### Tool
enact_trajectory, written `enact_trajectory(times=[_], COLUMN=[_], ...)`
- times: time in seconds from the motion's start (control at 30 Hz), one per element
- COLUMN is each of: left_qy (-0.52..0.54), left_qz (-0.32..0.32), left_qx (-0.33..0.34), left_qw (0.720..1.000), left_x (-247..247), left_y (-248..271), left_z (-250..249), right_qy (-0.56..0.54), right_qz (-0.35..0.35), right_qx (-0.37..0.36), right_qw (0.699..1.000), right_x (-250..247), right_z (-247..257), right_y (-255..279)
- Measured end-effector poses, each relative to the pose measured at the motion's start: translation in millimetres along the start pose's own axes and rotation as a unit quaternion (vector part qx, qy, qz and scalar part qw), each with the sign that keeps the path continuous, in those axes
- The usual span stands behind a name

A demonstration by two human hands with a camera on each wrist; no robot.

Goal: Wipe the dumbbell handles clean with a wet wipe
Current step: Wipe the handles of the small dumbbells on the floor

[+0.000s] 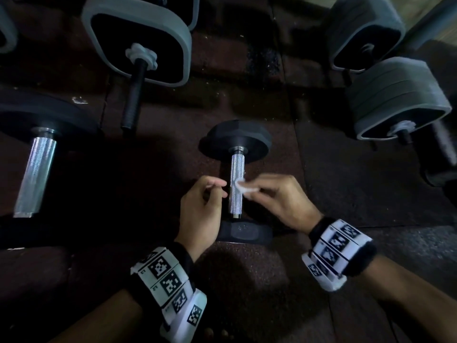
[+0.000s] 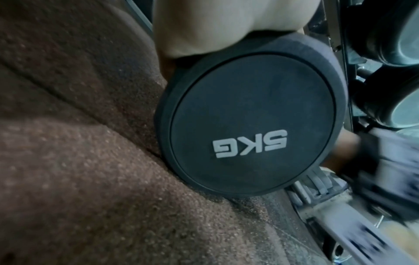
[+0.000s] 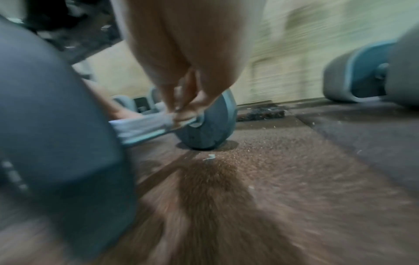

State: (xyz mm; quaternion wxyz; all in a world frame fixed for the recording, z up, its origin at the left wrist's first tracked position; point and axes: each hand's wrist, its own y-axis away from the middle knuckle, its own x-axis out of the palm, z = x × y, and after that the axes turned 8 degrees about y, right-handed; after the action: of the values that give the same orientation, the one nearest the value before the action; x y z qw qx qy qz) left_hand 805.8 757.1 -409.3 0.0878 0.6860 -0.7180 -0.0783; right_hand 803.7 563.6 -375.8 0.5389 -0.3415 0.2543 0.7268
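A small black 5KG dumbbell (image 1: 235,142) lies on the rubber floor, its knurled chrome handle (image 1: 236,194) pointing away from me. My right hand (image 1: 251,188) pinches a white wet wipe (image 1: 242,184) and presses it to the handle's right side. The right wrist view shows its fingers (image 3: 188,107) on the handle (image 3: 145,129), blurred. My left hand (image 1: 217,188) hovers just left of the handle with loosely curled fingers and nothing in it; whether it touches the handle is unclear. In the left wrist view, the near head (image 2: 249,125) fills the frame below my palm (image 2: 226,23).
A bigger dumbbell with a thick chrome handle (image 1: 35,174) lies to the left. Adjustable dumbbells with grey square plates sit at the back left (image 1: 138,38) and the right (image 1: 395,100). Brown speckled rubber floor (image 1: 247,280) stretches toward me.
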Motion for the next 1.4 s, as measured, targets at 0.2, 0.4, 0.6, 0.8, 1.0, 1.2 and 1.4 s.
enact_trajectory(times=[0.2,0.4,0.6,0.8,1.0,1.2,1.4], left_qy=[0.003,0.002,0.011,0.007,0.004,0.015,0.018], left_qz=[-0.016,-0.025,-0.041,-0.045,-0.048,-0.046,-0.047], left_qx=[0.011,0.021,0.014,0.009,0.009,0.020,0.020], left_qw=[1.000,0.999,0.999,0.999,0.999,0.999,0.999], left_x=[0.5,-0.5,-0.5,-0.4,-0.2,-0.2,-0.2], left_y=[0.9,1.6,2.9,3.8,4.2,4.4,3.6], left_z=[-2.1,-2.2,-3.1,-2.9,-3.2,-3.1,-1.6], right_qy=[0.033,0.058,-0.032,0.077,0.149,0.037,0.129], right_qz=[0.082,-0.042,0.228,0.130,-0.001,0.197,0.056], right_qx=[-0.082,-0.002,-0.005,-0.074,-0.027,-0.061,-0.053], right_qw=[0.993,0.997,0.973,0.986,0.988,0.978,0.989], right_x=[-6.2,-4.6,-13.5,-12.7,-6.0,-8.5,-5.0], right_z=[3.0,-13.6,14.9,6.3,-2.2,19.7,0.5], right_y=[-7.9,-53.6,-16.0,-39.2,-61.3,-15.2,-48.9])
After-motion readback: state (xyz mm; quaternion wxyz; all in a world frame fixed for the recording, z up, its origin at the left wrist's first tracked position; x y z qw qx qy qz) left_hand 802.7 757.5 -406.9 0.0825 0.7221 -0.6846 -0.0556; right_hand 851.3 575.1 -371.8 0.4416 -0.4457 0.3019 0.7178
